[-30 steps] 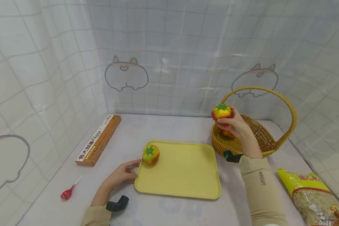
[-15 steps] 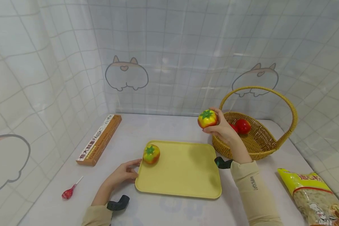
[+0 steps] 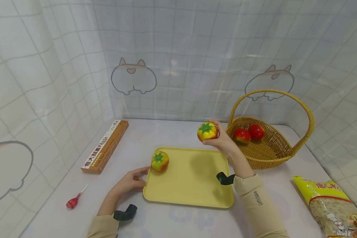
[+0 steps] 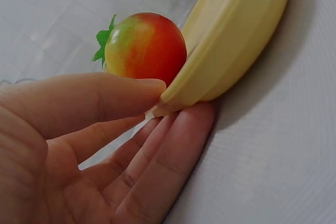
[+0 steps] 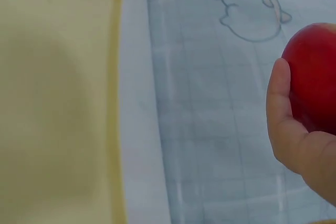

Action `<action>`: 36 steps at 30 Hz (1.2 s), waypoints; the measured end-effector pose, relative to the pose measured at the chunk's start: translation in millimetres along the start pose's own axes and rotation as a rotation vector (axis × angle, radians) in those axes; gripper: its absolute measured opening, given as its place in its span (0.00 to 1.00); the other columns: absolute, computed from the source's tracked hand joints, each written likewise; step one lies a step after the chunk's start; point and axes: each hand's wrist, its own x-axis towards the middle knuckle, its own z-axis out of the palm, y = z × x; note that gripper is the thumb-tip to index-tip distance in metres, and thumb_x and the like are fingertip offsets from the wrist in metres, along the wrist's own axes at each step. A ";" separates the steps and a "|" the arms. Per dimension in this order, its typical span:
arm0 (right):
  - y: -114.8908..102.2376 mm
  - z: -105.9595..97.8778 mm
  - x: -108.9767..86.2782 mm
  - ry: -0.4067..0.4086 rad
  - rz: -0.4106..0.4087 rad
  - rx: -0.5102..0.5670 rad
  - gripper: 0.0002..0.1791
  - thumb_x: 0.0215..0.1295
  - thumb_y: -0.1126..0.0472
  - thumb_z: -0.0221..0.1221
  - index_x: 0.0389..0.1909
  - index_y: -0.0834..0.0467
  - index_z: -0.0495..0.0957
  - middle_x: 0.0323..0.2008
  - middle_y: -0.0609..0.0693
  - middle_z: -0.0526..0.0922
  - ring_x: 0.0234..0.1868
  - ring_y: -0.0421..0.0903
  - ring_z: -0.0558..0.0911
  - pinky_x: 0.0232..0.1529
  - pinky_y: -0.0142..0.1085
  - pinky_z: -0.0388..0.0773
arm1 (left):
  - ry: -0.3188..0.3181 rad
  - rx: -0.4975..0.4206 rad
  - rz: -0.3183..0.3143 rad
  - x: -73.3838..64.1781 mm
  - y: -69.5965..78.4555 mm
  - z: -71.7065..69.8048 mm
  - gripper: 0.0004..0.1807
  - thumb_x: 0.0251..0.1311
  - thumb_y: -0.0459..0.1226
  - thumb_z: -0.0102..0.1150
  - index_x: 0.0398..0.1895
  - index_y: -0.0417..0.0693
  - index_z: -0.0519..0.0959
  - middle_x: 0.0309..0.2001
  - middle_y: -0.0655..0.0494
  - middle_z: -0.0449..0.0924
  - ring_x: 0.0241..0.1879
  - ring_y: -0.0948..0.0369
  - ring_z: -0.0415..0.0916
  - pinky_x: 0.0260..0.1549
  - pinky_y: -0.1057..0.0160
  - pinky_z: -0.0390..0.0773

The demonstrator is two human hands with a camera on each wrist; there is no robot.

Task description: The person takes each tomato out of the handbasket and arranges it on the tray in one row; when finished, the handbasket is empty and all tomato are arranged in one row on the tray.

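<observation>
My right hand [image 3: 226,143] grips a red-and-yellow toy tomato [image 3: 207,132] with a green leafy top, raised over the back right part of the yellow tray [image 3: 187,181]. In the right wrist view its red side [image 5: 320,77] shows, with a finger along it. My left hand [image 3: 129,183] pinches the tray's left rim, thumb above and fingers beneath, as the left wrist view shows. Another toy tomato [image 3: 160,161] sits in the tray's back left corner, close to the left fingertips. Two red fruits, apple-like [image 3: 257,132], lie in the wicker basket [image 3: 270,162] behind the right forearm.
The basket's tall handle [image 3: 270,91] arches up at the back right. A pasta box [image 3: 105,148] lies left of the tray, with a red lollipop [image 3: 72,202] nearer the front. On the right edge lies a yellow-topped food bag [image 3: 330,205]. A tiled-pattern sheet hangs behind.
My right hand has lifted the tomato out of the basket and carried it left and forward to above the tray. The red fruits left in the basket are uncovered. My left hand stays at the tray.
</observation>
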 end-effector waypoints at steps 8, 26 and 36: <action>17.7 20.1 2.0 -0.018 0.037 0.051 0.47 0.48 0.81 0.57 0.66 0.53 0.47 0.61 0.54 0.55 0.51 0.51 0.67 0.43 0.32 0.77 | -0.001 -0.002 -0.007 0.3 0.3 0.3 0.36 0.51 0.31 0.59 0.66 0.38 0.61 0.57 0.37 0.67 0.31 0.57 0.76 0.34 0.63 0.81; 55.2 61.5 15.2 -0.096 0.181 0.063 0.43 0.48 0.79 0.58 0.64 0.54 0.52 0.55 0.59 0.62 0.47 0.50 0.72 0.43 0.34 0.77 | 0.000 -0.012 -0.017 -0.5 1.8 -0.3 0.35 0.52 0.32 0.59 0.66 0.38 0.60 0.50 0.43 0.73 0.32 0.58 0.75 0.35 0.61 0.81; 74.9 72.2 19.8 -0.053 0.266 -0.107 0.42 0.40 0.80 0.63 0.60 0.58 0.60 0.58 0.60 0.56 0.47 0.53 0.70 0.46 0.34 0.74 | 0.003 -0.015 -0.016 -0.2 1.3 -0.2 0.35 0.52 0.31 0.59 0.66 0.39 0.61 0.53 0.41 0.71 0.32 0.57 0.76 0.35 0.60 0.81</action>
